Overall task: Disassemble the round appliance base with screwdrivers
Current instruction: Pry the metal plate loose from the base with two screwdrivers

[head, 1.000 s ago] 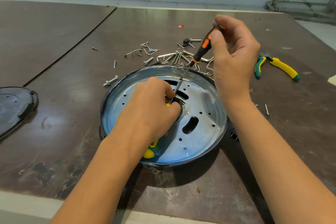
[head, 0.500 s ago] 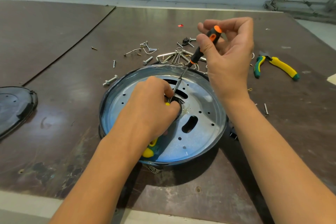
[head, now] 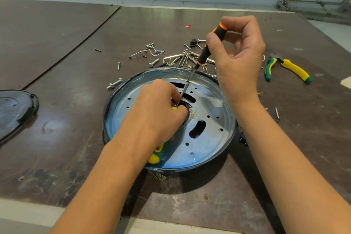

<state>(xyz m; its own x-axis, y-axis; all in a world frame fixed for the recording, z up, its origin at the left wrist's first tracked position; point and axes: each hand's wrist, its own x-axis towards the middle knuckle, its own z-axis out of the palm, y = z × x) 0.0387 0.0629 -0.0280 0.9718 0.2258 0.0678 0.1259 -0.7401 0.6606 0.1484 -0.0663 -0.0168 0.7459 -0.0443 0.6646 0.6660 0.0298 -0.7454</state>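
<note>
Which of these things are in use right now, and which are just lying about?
In use: round base, orange screwdriver in right hand, yellow-green tool under left hand.

Lying about: pliers, loose screws, black cover.

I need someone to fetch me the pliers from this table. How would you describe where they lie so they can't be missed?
Start at the round appliance base in the middle of the brown table. Look past the right hand toward the far right: the pliers lie there alone, handles spread. Their yellow-and-green grips set them apart from the bare metal screws and clips piled behind the base.
</note>
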